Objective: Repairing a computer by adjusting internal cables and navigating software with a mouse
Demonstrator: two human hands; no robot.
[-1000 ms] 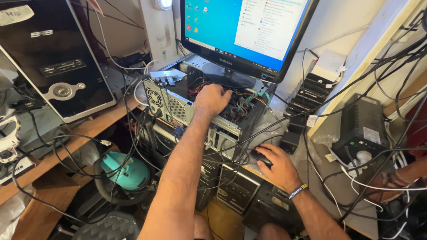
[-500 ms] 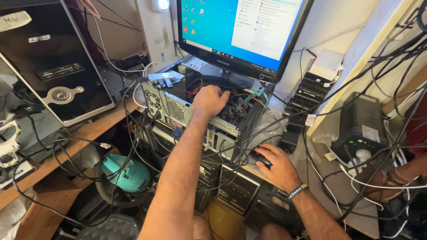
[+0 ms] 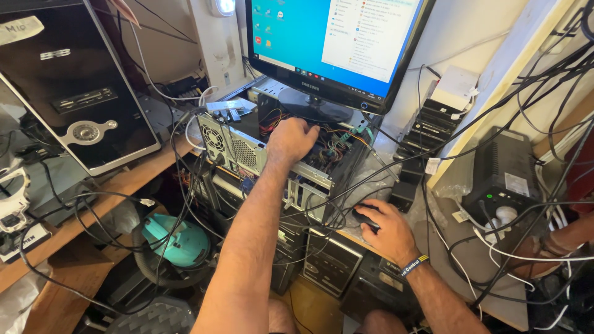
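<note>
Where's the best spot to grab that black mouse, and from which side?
Grip the black mouse across its two long sides, coming from above with the palm over its rounded back. It lies flat on the surface beside the open computer case, and the right hand already covers it that way. Cables crowd its far end, so approaching from the near side looks easiest.

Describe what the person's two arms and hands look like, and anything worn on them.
Both forearms are bare, no sleeves or gloves in view. The left hand wears nothing visible. Behind the right hand a dark wristband with yellow edging and pale lettering circles the wrist.
</note>
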